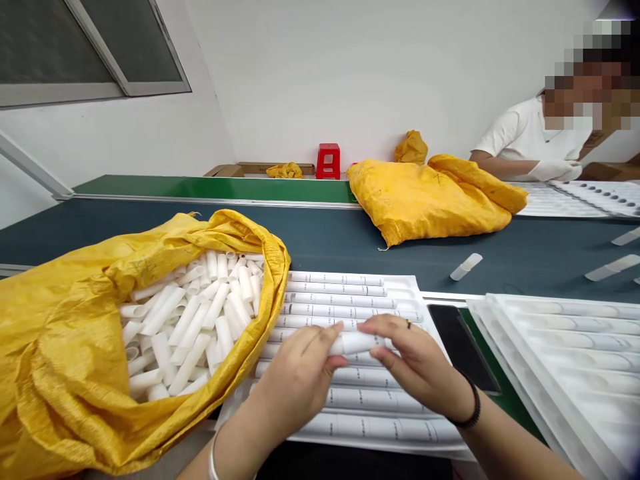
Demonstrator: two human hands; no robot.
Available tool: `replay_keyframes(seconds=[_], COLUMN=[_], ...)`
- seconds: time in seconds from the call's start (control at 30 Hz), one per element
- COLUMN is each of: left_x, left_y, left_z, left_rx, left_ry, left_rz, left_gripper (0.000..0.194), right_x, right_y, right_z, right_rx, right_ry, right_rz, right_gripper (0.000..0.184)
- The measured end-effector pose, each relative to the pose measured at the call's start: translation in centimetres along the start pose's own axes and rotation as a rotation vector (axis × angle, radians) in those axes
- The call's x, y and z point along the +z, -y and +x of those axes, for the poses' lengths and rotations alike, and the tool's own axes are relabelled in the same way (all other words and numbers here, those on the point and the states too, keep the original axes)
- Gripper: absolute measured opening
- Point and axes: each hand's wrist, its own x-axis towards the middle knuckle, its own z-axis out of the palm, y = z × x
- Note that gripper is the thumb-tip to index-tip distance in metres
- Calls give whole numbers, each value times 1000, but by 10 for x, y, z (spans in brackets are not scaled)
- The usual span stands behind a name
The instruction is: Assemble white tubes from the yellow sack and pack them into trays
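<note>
My left hand [300, 377] and my right hand [417, 360] meet over a white moulded tray [405, 287] and together pinch one white tube [357, 343], held level above the tray. The left fingers close on its left end, the right fingers on its right end. Rows of white tubes [340, 297] lie in the tray's grooves. To the left, an open yellow woven sack [75, 360] holds a heap of loose white tube pieces [195, 320].
A black phone [463, 347] lies right of the tray, beside a stack of white trays [575, 360]. Loose tubes [466, 266] rest on the dark belt [320, 240]. A second yellow sack [425, 197] lies across it. A co-worker in white [530, 143] sits far right. A red stool [329, 161] stands behind.
</note>
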Motion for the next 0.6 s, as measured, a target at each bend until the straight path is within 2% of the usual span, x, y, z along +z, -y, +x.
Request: replay_keyframes(seconds=[0.1, 0.17, 0.2, 0.27, 0.3, 0.33, 0.4, 0.5, 0.6], left_x=[13, 15, 12, -3, -14, -26, -49, -65, -64], left_y=[-5, -3, 1, 18, 30, 45, 77, 117, 138], left_z=[-6, -11, -13, -19, -23, -27, -35, -45, -50], left_rx=[-31, -63, -85, -171, -229, -326, -551, -545, -475], left_ry=[42, 104, 121, 85, 33, -13, 29, 237, 327], left_rz=[-44, -19, 24, 178, 284, 393, 629, 683, 606], left_gripper=[55, 70, 71, 59, 48, 41, 41, 44, 42], right_x=[13, 19, 19, 6, -6, -21, -52, -84, -93], right_y=[1, -12, -24, -60, -83, -106, -151, -201, -222], right_z=[0, 6, 11, 23, 30, 35, 39, 30, 17], right_rx=[-32, -44, 14, 280, 513, 653, 850, 1068, 1180], right_ry=[121, 243, 270, 209, 112, 27, -55, -3, 115], right_rz=[-30, -140, -233, -463, -588, -667, -750, -747, -708], right_gripper=[30, 24, 21, 21, 24, 30, 37, 30, 26])
